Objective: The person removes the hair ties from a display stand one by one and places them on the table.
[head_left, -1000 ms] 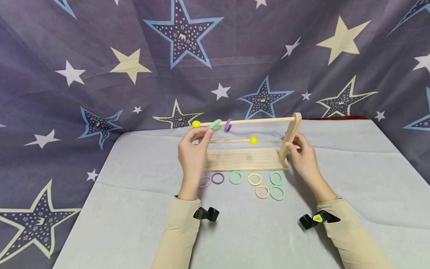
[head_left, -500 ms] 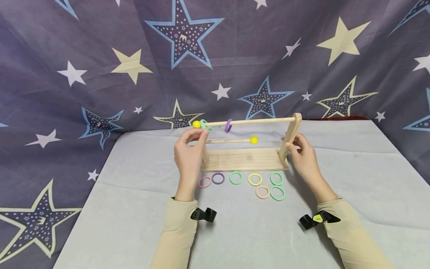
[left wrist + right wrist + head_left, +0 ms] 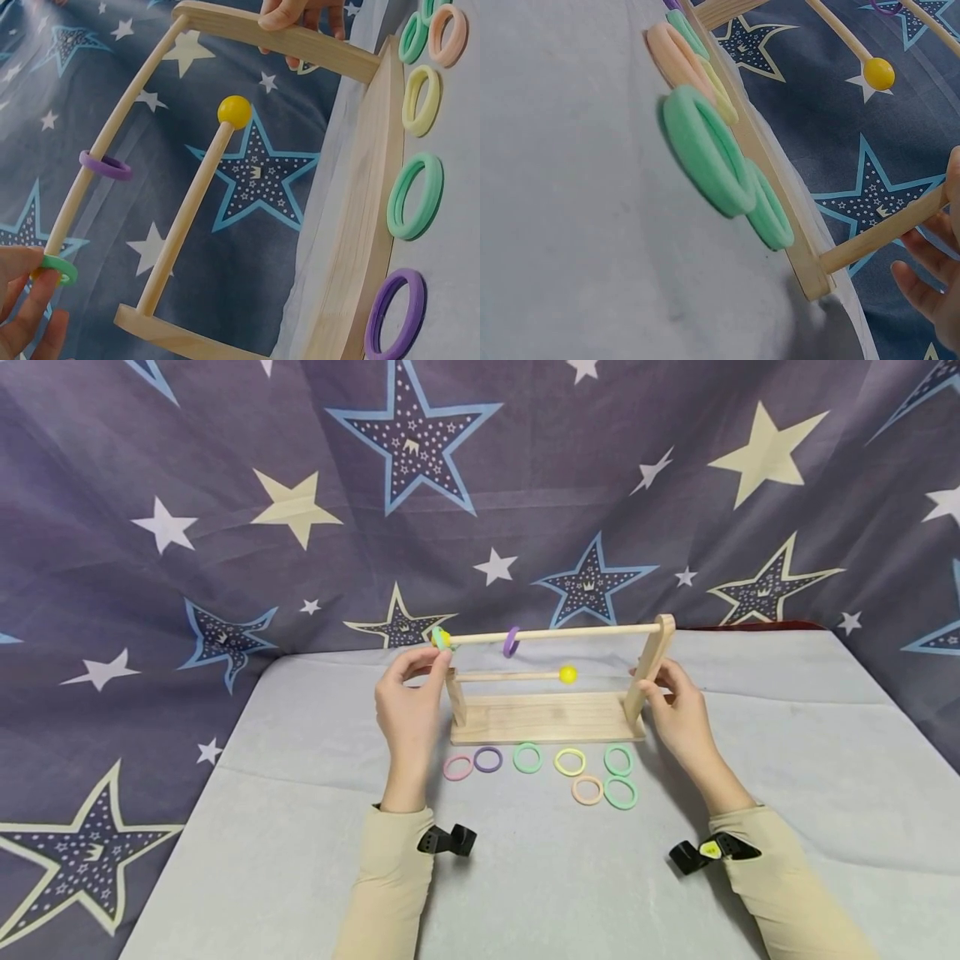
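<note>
My left hand (image 3: pixel 411 702) pinches a green ring (image 3: pixel 61 267) between thumb and fingers. The ring sits around the yellow ball tip at the left end of the upper rod (image 3: pixel 570 632). A purple ring (image 3: pixel 512 642) hangs on that same rod, farther right. My right hand (image 3: pixel 678 706) grips the tall right post (image 3: pixel 649 664) of the wooden stand (image 3: pixel 547 717), thumb in front and fingers behind. From the short left post (image 3: pixel 456 697) a lower rod (image 3: pixel 510 676) runs right to a yellow ball (image 3: pixel 567 674) and bears no ring.
Along the stand's front edge lie a pink ring (image 3: pixel 457 767), a dark purple ring (image 3: pixel 488 759), a yellow ring (image 3: pixel 570 762), a peach ring (image 3: pixel 587 790) and several green rings (image 3: pixel 528 758). A grey cloth (image 3: pixel 525 877) covers the table; a star-patterned curtain (image 3: pixel 480 510) hangs behind.
My left hand has slid the green ring leftward along the upper rod, from near the purple ring to the yellow ball tip. My right hand stays on the post.
</note>
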`<state>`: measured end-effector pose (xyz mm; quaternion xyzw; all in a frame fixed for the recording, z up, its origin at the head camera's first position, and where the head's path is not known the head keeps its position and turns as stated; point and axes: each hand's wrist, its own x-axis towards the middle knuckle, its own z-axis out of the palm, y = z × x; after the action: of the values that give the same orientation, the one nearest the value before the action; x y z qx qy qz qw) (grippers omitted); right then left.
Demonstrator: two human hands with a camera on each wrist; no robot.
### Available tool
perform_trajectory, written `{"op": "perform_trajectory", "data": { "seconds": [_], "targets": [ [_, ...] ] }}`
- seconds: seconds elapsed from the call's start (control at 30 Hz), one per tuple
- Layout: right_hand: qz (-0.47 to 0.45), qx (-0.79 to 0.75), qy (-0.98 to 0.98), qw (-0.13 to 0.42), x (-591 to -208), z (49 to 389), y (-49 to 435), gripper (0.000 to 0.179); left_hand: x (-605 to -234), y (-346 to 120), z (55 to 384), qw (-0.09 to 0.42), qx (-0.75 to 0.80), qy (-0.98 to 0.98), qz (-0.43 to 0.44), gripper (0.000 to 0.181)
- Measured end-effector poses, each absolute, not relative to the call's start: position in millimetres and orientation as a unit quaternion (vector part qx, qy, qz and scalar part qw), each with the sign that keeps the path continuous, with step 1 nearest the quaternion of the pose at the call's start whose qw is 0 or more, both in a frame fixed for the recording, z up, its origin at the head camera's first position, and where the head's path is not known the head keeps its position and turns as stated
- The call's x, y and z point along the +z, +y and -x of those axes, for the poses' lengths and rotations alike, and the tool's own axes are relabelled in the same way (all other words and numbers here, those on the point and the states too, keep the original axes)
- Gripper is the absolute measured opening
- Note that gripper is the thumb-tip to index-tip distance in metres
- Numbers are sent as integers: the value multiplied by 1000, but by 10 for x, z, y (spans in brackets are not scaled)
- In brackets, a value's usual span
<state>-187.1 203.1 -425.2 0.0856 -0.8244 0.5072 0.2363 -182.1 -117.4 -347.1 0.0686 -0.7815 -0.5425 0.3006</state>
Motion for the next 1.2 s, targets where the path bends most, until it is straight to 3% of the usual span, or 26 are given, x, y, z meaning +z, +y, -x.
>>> {"op": "perform_trajectory", "data": {
  "seconds": [0.77,1.2],
  "targets": [
    [-78,500,-832,229,-4258,1868,2030,35,-3462,-1229,1758,313,-532,-784,-65,20],
    [-76,498,-833,230,-4259,1866,2035,36,-3457,-1091,1663,309,-525,-793,-16,16]
  ]
}}
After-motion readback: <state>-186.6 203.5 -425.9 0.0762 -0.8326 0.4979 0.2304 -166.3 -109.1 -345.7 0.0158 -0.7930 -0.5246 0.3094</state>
